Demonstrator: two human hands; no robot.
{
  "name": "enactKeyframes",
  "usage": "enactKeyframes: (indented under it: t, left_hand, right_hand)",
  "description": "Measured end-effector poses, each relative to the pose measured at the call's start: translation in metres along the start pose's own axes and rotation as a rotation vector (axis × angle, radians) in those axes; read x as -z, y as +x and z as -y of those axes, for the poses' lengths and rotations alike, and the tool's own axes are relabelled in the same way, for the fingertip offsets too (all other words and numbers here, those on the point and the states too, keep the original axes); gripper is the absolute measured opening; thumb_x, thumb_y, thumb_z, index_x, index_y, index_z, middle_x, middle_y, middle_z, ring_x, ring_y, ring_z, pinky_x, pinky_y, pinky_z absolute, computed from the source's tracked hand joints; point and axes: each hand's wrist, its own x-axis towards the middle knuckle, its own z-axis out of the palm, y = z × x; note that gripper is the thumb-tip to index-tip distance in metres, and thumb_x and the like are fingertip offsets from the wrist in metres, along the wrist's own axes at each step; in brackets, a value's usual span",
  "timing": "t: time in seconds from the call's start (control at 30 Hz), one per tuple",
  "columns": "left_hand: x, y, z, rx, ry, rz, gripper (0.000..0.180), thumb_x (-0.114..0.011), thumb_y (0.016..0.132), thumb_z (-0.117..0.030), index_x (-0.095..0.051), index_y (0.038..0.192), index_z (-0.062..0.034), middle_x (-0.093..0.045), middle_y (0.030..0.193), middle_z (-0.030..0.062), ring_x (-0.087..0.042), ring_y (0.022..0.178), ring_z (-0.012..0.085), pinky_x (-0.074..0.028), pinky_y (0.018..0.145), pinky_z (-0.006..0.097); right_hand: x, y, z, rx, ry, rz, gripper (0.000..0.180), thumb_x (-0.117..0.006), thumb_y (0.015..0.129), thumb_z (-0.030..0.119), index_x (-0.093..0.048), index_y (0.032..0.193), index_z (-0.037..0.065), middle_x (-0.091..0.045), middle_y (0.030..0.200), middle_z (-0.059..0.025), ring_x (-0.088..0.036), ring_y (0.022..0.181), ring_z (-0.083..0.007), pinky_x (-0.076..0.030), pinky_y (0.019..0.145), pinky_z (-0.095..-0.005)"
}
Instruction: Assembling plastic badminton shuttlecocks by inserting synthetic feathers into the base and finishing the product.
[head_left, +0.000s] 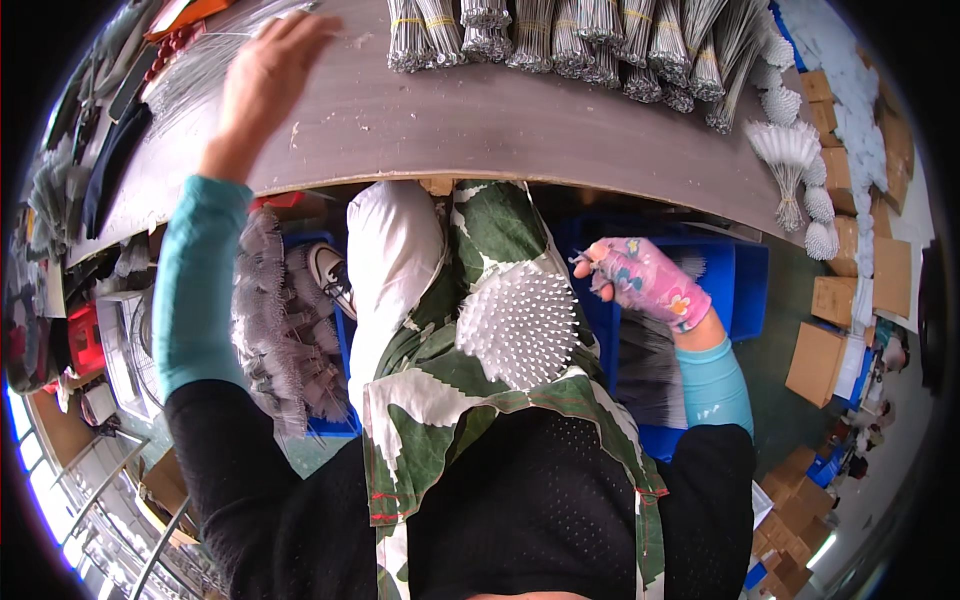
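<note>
My left hand [272, 85] is raised over the far left of the table, its fingers stretched out and slightly blurred, beside a spread of loose thin wires [195, 85]. I see nothing held in it. My right hand [648, 280], in a pink flowered fingerless glove, is curled closed above a blue bin [745, 290] on the right. What its fingers hold, if anything, cannot be made out. Across my lap, on a green and white apron [430, 410], lies a round bundle [520, 325] with many small white tips facing up. Neither hand touches that bundle.
Several tied bundles of silvery wires [535, 40] line the far edge of the table [400, 130]. White-tipped bundles [785, 150] stand at its right end. Grey bristly bundles [285, 330] fill a bin to my left. Cardboard boxes [820, 360] stand along the right.
</note>
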Motion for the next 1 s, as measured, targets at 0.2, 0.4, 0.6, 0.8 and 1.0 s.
enactKeyframes:
  t: [0.2,0.4,0.6,0.8,1.0]
  left_hand:
    - [0.008,0.033,0.051,0.379,0.08,0.163,0.039,-0.065,0.076,-0.008,-0.058,0.114,-0.0116,-0.055,0.111,0.0146,-0.047,0.109,0.0336,-0.038,0.092,0.044]
    - [-0.024,-0.017,-0.066,0.257,-0.559,-0.095,0.014,-0.065,0.08,-0.005,-0.066,0.094,-0.0087,-0.066,0.084,0.0055,-0.06,0.058,0.0113,-0.05,0.052,0.024]
    - [-0.019,-0.07,-0.191,0.66,-1.662,0.541,0.017,-0.059,0.089,-0.013,-0.065,0.1,-0.0002,-0.066,0.089,0.0032,-0.057,0.082,0.0072,-0.048,0.074,0.023]
    - [-0.016,-0.07,-0.228,0.876,-2.328,0.766,0.029,-0.054,0.093,-0.025,-0.062,0.106,-0.0001,-0.064,0.095,0.0005,-0.056,0.088,0.0064,-0.045,0.08,0.021]
    - [-0.014,-0.063,-0.234,0.815,-2.308,0.783,0.021,-0.058,0.091,-0.018,-0.061,0.105,-0.0028,-0.062,0.095,-0.0009,-0.056,0.087,0.0061,-0.045,0.08,0.021]
  right_hand:
    - [-0.019,0.02,-0.012,0.0,0.114,-0.036,0.037,-0.05,0.092,0.039,-0.062,0.088,0.005,-0.053,0.067,0.0036,-0.047,0.058,-0.0033,-0.032,0.048,-0.0179]
    - [-0.02,0.006,-0.015,0.283,0.129,-0.157,0.014,-0.063,0.086,0.014,-0.061,0.094,0.003,-0.058,0.078,0.0015,-0.052,0.071,-0.0039,-0.041,0.06,-0.0182]
    - [-0.038,0.0,0.027,0.355,0.205,0.002,0.013,-0.065,0.081,0.003,-0.061,0.093,0.002,-0.059,0.085,0.0013,-0.053,0.077,-0.0049,-0.044,0.066,-0.02]
    - [-0.042,0.003,0.027,0.294,0.242,-0.068,0.013,-0.062,0.082,0.008,-0.06,0.093,0.001,-0.06,0.081,0.0006,-0.053,0.069,-0.0046,-0.042,0.06,-0.0187]
    - [-0.043,0.0,0.019,0.33,0.139,-0.146,0.018,-0.057,0.089,0.019,-0.06,0.097,0.002,-0.058,0.078,0.0006,-0.049,0.06,-0.0033,-0.039,0.053,-0.0174]
